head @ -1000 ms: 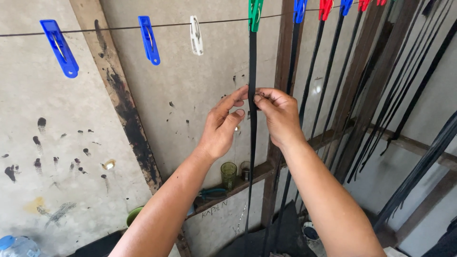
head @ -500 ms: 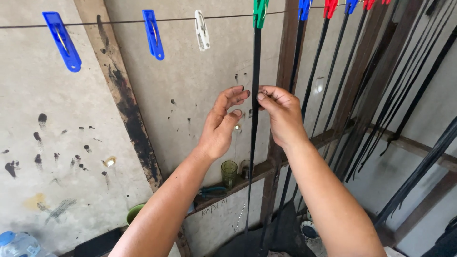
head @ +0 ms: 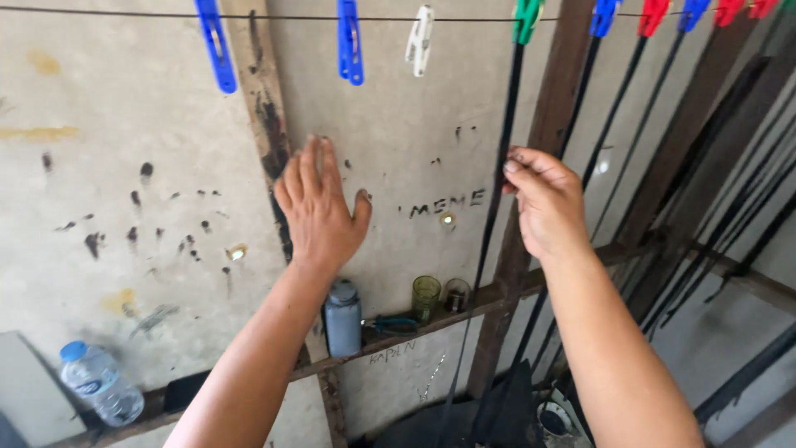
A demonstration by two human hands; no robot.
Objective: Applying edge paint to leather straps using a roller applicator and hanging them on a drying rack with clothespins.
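Right hand (head: 543, 203) is closed in a pinch on a long black strip (head: 497, 207), which hangs straight down from a green clothes peg (head: 526, 18) clipped to a thin line (head: 124, 12) strung across the top of the wall. Left hand (head: 319, 207) is held wide, fingers spread and flat, gripping nothing, well apart from the strip and raised before the stained grey wall (head: 124, 166). Two blue pegs (head: 214, 46) and a white peg (head: 420, 37) are seen on the line to the left of the green one; further black strips (head: 618, 108) are hung from blue and red pegs to the right. On the narrow wooden ledge (head: 390, 344) below, a grey bottle (head: 342, 317) and a green glass (head: 425, 297) are set near its middle, and a clear plastic water bottle (head: 99, 383) stands toward its left end.
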